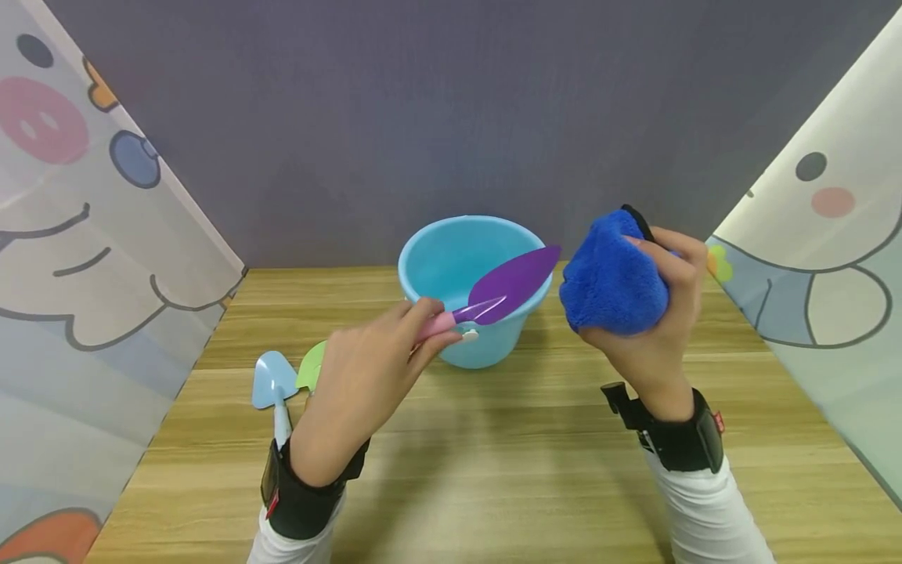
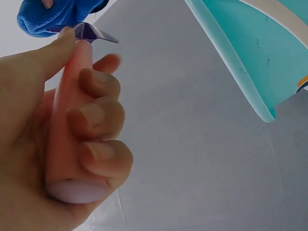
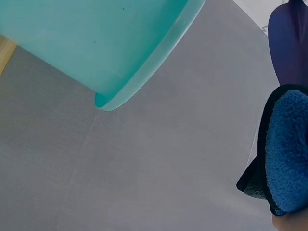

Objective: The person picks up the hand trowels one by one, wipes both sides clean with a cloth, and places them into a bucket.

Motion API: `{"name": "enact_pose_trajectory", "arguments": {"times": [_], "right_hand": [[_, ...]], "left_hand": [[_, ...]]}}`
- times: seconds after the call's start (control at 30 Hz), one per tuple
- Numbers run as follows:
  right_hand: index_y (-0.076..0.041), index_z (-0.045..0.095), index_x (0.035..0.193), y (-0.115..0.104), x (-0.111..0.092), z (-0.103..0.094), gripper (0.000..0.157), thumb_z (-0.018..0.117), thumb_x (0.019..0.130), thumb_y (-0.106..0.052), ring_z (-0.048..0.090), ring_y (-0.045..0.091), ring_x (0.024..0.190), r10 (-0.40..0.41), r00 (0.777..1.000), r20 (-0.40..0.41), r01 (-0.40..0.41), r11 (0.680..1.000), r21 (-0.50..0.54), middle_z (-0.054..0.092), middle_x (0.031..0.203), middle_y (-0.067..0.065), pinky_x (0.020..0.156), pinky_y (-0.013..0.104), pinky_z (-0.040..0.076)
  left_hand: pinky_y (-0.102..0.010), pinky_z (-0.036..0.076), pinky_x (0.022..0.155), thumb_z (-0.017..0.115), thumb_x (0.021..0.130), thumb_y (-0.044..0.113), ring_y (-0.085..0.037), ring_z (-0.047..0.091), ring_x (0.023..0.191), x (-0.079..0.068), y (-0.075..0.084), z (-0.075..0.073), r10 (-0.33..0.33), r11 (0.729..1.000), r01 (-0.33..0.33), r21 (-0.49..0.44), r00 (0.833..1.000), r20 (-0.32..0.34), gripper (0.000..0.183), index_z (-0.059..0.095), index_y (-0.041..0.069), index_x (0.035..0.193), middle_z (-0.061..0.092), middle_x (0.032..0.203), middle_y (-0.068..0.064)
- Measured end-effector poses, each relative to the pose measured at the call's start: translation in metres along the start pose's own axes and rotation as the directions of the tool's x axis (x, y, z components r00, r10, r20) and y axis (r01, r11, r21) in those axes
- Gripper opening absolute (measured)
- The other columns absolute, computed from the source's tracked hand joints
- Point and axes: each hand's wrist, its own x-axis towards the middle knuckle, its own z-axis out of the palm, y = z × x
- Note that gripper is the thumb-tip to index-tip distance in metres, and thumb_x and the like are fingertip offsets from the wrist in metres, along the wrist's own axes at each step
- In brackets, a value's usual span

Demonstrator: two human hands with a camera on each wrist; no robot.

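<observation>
My left hand grips the pink handle of a toy shovel with a purple, pointed blade. In the left wrist view the fingers curl round that handle. The blade overlaps the light blue bucket in the head view, its tip pointing right. My right hand holds a bunched blue cloth with a dark edge, raised to the right of the bucket. In the right wrist view the cloth appears just below the purple blade.
A light blue toy shovel and a green one, partly hidden by my left hand, lie on the left of the wooden table. A grey panel stands behind the bucket, with cartoon-printed sheets at both sides.
</observation>
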Motion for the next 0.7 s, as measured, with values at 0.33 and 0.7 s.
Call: {"name": "enact_pose_trajectory", "arguments": {"times": [0.33,0.7], "right_hand": [[0.012,0.051,0.097,-0.005,0.005,-0.001,0.079,0.086,0.051,-0.042,0.052,0.029,0.110,0.000,0.998,-0.058,0.002,0.999,0.032,0.057,0.114,-0.003,0.098,0.035,0.041],[0.002,0.055,0.093,-0.018,-0.003,-0.001,0.073,0.087,0.053,-0.049,0.049,0.039,0.107,-0.120,0.980,-0.156,0.136,0.986,0.093,0.052,0.108,0.025,0.096,0.034,0.049]], "left_hand": [[-0.025,0.023,0.035,0.063,0.090,0.042,-0.011,0.040,0.042,0.001,0.000,-0.001,-0.043,0.998,0.043,0.049,0.999,0.001,0.023,0.063,0.018,0.089,0.050,0.058,0.002],[-0.025,0.019,0.034,0.068,0.087,0.039,-0.012,0.036,0.037,0.002,-0.003,0.001,-0.036,0.999,0.038,0.033,0.998,-0.056,0.020,0.064,0.020,0.084,0.048,0.051,0.002]]}}
